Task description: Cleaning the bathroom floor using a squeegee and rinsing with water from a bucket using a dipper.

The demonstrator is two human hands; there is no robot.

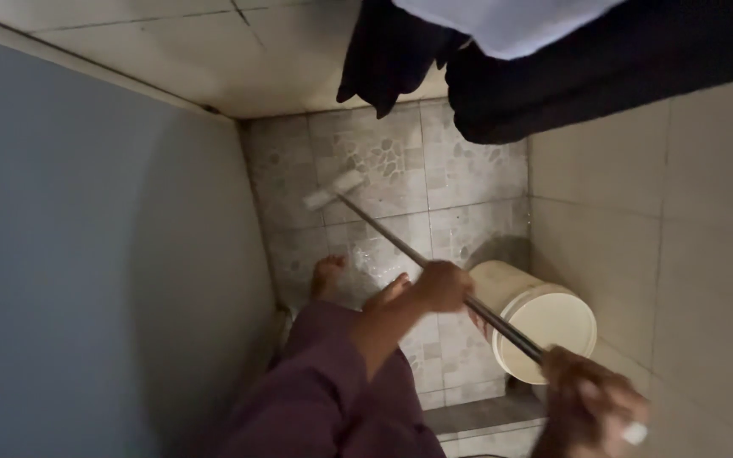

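Observation:
A long-handled scrub brush has a white head (332, 189) resting on the wet patterned floor tiles (400, 170) and a dark metal handle (400, 242) running toward me. My left hand (443, 286) grips the handle at its middle. My right hand (591, 407), blurred at the lower right, grips the near end of the handle. My bare feet (330, 274) stand on the tiles just under the handle, and my purple trousers (332, 382) fill the lower centre.
A cream plastic bucket (536, 318) stands against the tiled wall (689, 237) on the right, close under the handle. A grey wall or door (86, 254) closes the left side. Dark and white clothes (553, 59) hang overhead at the top right.

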